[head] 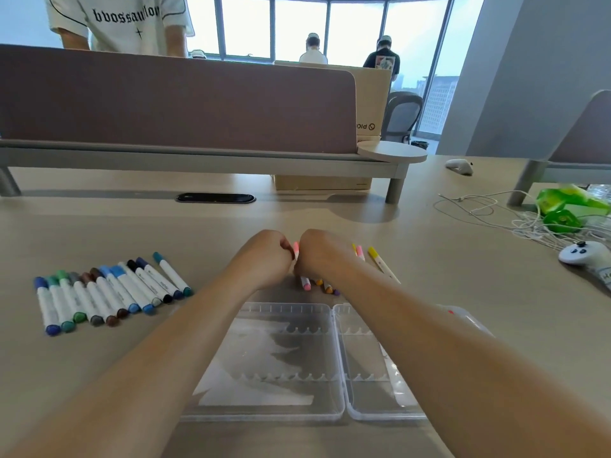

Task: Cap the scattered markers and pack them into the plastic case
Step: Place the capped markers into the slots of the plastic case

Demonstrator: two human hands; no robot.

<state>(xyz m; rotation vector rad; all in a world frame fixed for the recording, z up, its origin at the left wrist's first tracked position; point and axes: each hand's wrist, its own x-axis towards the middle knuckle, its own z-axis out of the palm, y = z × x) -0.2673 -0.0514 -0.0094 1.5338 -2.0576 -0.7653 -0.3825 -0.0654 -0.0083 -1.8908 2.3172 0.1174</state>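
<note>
Because the markers must go inside it, the clear plastic case point(284, 358) lies open and flat by the near edge of the desk point(99, 219), with nothing in it yet. Its hard, see-through halves have rows of little bumps, likely to keep each marker in its own slot. Just past the case, the left hand point(264, 259) and the right hand point(319, 256) meet, fingers curled tight round a pink marker point(296, 250). I think they are pushing its cap on. A few loose markers point(305, 283) lie under the hands, and a yellow marker point(380, 261) lies to the right. Toward the left edge lies a neat row of capped markers point(112, 292) in blues, greens, grey and brown. Farther back stands a brown divider point(165, 100).
</note>
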